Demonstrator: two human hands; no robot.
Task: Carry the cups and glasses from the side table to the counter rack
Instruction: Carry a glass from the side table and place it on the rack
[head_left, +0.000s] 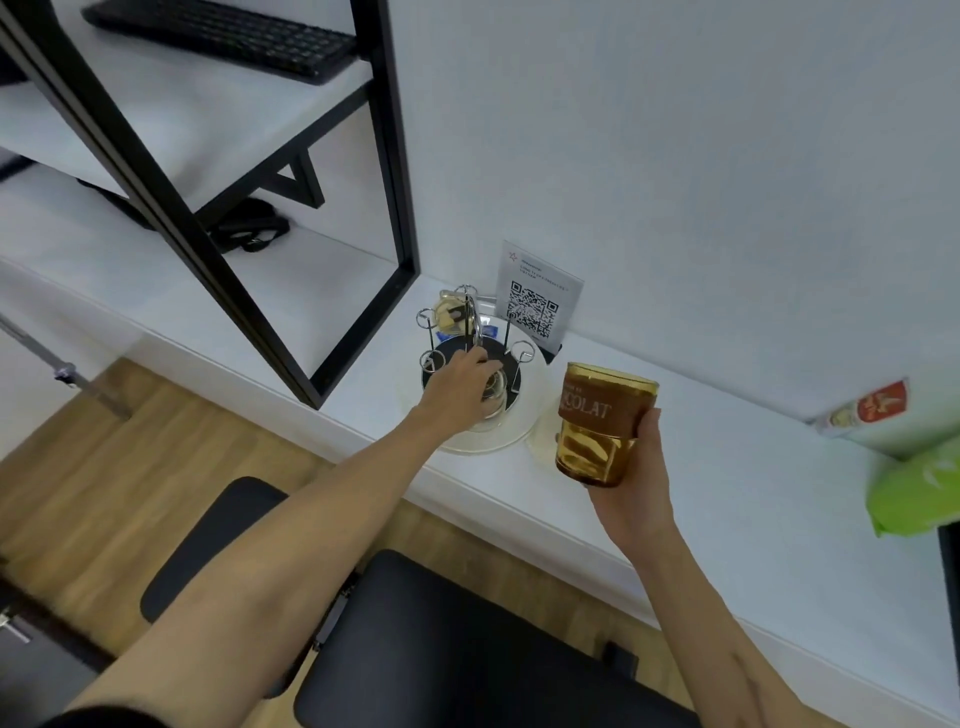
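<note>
Head view: nearest the camera, a black chair (467, 649) stands on the wood floor (104, 441) beneath two bare forearms reaching over the edge of a white counter (727, 519). The right hand (631, 499) grips an amber glass (600, 423) from below and behind, thumb curled up its side; the glass, banded in brown with lettering that ends "COLAT", is held upright in the air just right of the rack (470, 345). The left hand (460, 387) reaches onto the rack's round base, fingers bent round a clear glass (493, 397) that sits low among the wire pegs; how firmly it holds cannot be told. The rack's chrome pegs with looped tips rise from a dark disc set on a pale round tray (524, 423). Another glass (449, 312) sits at the rack's far side. Just behind the rack, a QR sign (535, 299) stands near the wall. To the right lie a green bag (914, 488) and a carton (862, 413). At upper left, a black-framed shelf (291, 218) carries a keyboard (223, 36).
</note>
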